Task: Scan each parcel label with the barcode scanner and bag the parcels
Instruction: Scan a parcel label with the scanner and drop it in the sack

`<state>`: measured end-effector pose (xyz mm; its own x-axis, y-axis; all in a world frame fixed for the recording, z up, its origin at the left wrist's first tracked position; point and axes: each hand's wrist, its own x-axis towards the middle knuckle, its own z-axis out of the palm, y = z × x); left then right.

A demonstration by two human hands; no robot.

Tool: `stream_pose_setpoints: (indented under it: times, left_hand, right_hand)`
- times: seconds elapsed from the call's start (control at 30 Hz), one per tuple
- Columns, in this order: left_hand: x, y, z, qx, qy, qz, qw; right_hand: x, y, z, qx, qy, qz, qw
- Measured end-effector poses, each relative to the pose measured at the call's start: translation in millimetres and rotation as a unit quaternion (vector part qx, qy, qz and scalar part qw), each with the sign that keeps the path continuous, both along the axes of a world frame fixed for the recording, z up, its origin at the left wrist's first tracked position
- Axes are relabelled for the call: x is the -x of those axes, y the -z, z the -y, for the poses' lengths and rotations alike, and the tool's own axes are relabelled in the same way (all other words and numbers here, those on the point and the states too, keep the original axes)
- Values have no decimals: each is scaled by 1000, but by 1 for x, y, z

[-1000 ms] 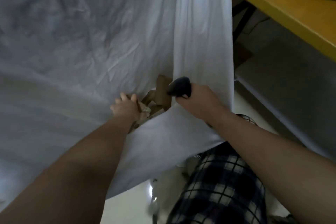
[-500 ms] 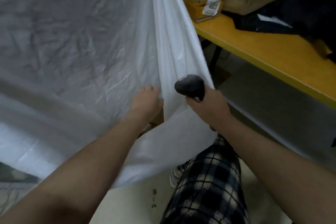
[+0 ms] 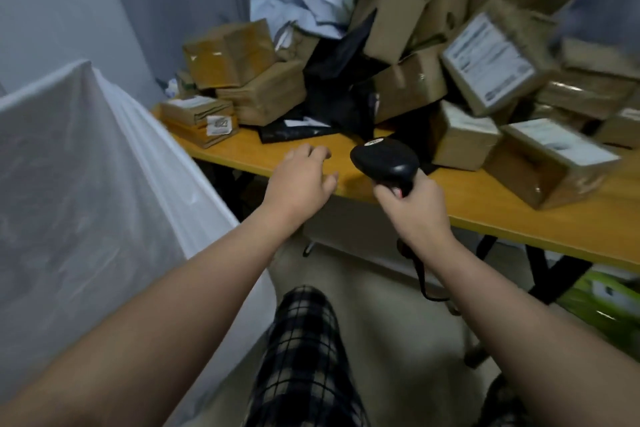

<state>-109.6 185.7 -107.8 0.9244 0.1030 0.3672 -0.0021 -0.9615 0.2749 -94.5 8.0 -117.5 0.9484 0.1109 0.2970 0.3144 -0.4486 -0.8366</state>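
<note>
Bag (image 3: 86,166): white, translucent, filling the left third of the frame, well left of both hands. Flat parcels (image 3: 197,111): a short stack at the tabletop's left end, small label facing the camera. Left hand (image 3: 301,177): centre frame, empty, fingers loosely spread over the near edge of the tabletop (image 3: 519,218). Black mailer (image 3: 311,128): just beyond the left fingertips, its flat lower part lying lengthwise left to right; judged the closest parcel to the free hand. Scanner (image 3: 384,159): black, head pointing away toward the pile, cord hanging below. Right hand (image 3: 412,208): centre right, wrapped round the scanner's handle, apart from the left hand. Small box (image 3: 460,139): immediately right of the scanner head, white label up; nearer the occupied right hand. Labelled box (image 3: 488,62): upper right, tilted, blurred. The remaining pile lies above and right of both hands, so the next pick likely reaches forward, then carries left to the bag.
</note>
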Motion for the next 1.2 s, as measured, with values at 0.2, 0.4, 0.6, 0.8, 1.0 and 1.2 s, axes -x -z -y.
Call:
stream_pose_setpoints:
  times: [0.2,0.4,0.6,0.8,1.0,1.2]
  left_hand:
    - [-50,-25,58,5,56,11,998]
    - [-109,-63,119,35,119,34,992]
    - [-184,-104,141,180,114,15,977]
    - [-231,-116,136,128,103,-25,986]
    - [-242,-115,138,104,88,-2,991]
    - [-229,-113,137,207,130,48,968]
  right_hand:
    - [-21,-24,66,-60,86,38,994]
    - [-57,-67,118,-138,126,54,981]
    - [-114,-130,138,-331,92,-50,938]
    - [-165,-148,138,-225,73,-157,959]
    - [-179,-145,141,-198,101,-183,958]
    - [-167,-143,147,-219,86,-149,960]
